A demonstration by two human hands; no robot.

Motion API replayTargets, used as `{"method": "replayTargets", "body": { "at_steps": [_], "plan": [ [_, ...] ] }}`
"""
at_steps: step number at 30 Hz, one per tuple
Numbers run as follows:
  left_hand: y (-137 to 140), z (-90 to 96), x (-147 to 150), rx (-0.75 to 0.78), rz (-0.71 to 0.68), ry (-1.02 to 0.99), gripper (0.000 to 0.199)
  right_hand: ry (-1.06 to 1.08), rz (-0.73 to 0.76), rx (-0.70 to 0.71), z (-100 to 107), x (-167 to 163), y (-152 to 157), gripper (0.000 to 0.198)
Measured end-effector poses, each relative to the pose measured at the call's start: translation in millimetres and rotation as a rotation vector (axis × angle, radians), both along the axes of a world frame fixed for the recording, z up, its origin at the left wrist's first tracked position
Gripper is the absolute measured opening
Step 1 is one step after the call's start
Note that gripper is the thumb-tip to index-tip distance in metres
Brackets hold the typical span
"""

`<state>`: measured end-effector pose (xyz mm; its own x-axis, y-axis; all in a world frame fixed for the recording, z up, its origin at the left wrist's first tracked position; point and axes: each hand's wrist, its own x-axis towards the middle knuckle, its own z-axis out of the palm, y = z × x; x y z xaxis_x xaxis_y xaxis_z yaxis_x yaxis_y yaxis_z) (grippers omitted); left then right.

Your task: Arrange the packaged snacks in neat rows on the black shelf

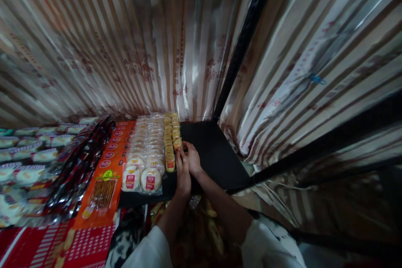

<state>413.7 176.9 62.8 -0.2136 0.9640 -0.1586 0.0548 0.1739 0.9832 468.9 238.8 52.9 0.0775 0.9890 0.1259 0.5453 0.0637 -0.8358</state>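
Both my hands meet at the near end of the right-hand row of small yellow snack packets [175, 129] on a black shelf [216, 146]. My right hand [192, 158] has its fingers curled round the nearest packet of that row. Against the same yellow snack packet [177, 144], my left hand [183, 171] is pressed from the near side, its fingers together. A second yellow row [170, 163] runs just left of my hands. Beyond that stand two rows of round white cakes [151, 180] in clear wrappers, with red labels in front.
Orange snack bags [108, 176] lie left of the cakes, then dark shiny packs [84, 163] and white wrapped packets [47, 155]. A red plastic basket [91, 240] sits at lower left. Black metal posts [241, 46] and striped sheeting [150, 42] enclose the shelf. More yellow packets [215, 234] lie below my arms.
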Motion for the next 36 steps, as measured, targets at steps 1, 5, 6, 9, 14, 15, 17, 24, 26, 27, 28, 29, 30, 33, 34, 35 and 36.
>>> {"method": "replayTargets", "body": {
  "at_steps": [1,5,6,9,14,15,17,24,26,27,28,29,30,33,34,35,36],
  "plan": [
    [-0.3,-1.4,-0.4,0.01,0.001,-0.003,0.055,0.015,0.003,0.0,-1.6,0.0,0.2,0.035],
    [-2.3,-5.1,-0.2,0.029,0.016,-0.025,0.053,0.07,0.011,0.006,-7.2,-0.1,0.0,0.037],
    [-2.9,-5.3,0.1,0.031,0.014,-0.026,0.053,0.083,0.015,0.012,-8.5,-0.2,-0.1,0.037],
    [-4.4,-4.6,1.4,0.058,-0.011,-0.016,0.053,0.115,0.022,0.029,-12.7,-0.1,0.1,0.036],
    [-5.2,-3.8,2.0,0.048,-0.017,0.048,0.051,0.124,0.036,0.032,-18.9,-0.2,-0.7,0.036],
    [-5.5,-4.0,1.9,0.04,-0.016,0.059,0.051,0.114,0.033,0.039,-19.9,-0.3,-1.7,0.037],
    [-6.3,-4.7,2.0,0.036,-0.016,0.066,0.05,0.093,0.009,0.057,-21.9,-0.5,-4.2,0.039],
    [-6.0,-4.1,5.2,0.026,0.007,0.038,0.051,0.151,-0.002,0.069,-28.1,-0.5,-5.2,0.041],
    [-5.8,-3.3,5.9,0.016,0.025,0.041,0.051,0.165,0.022,0.09,-28.6,-0.6,-4.0,0.041],
    [-6.1,-3.0,6.0,0.014,0.03,0.042,0.05,0.171,0.025,0.108,-28.5,-0.8,-3.8,0.041],
    [-6.6,-2.9,6.0,0.018,0.027,0.041,0.05,0.178,0.018,0.123,-28.3,-1.1,-3.9,0.041],
    [-7.3,-2.8,5.9,0.026,0.02,0.041,0.05,0.189,0.003,0.135,-28.1,-1.5,-4.4,0.042],
    [-7.9,-2.9,5.7,0.035,0.011,0.04,0.05,0.203,-0.015,0.143,-27.8,-2.0,-5.1,0.043],
    [-8.8,-3.4,4.7,0.054,-0.017,0.042,0.051,0.248,-0.034,0.163,-27.2,-3.7,-7.2,0.038],
    [-8.5,-3.6,4.4,0.048,-0.018,0.042,0.051,0.259,-0.024,0.167,-27.1,-4.2,-7.7,0.034],
    [-7.9,-3.7,4.1,0.043,-0.016,0.041,0.051,0.268,-0.017,0.169,-26.9,-4.6,-8.0,0.032],
    [-7.1,-3.8,3.9,0.043,-0.014,0.039,0.051,0.273,-0.013,0.163,-26.5,-4.9,-8.1,0.03]
  ]
}}
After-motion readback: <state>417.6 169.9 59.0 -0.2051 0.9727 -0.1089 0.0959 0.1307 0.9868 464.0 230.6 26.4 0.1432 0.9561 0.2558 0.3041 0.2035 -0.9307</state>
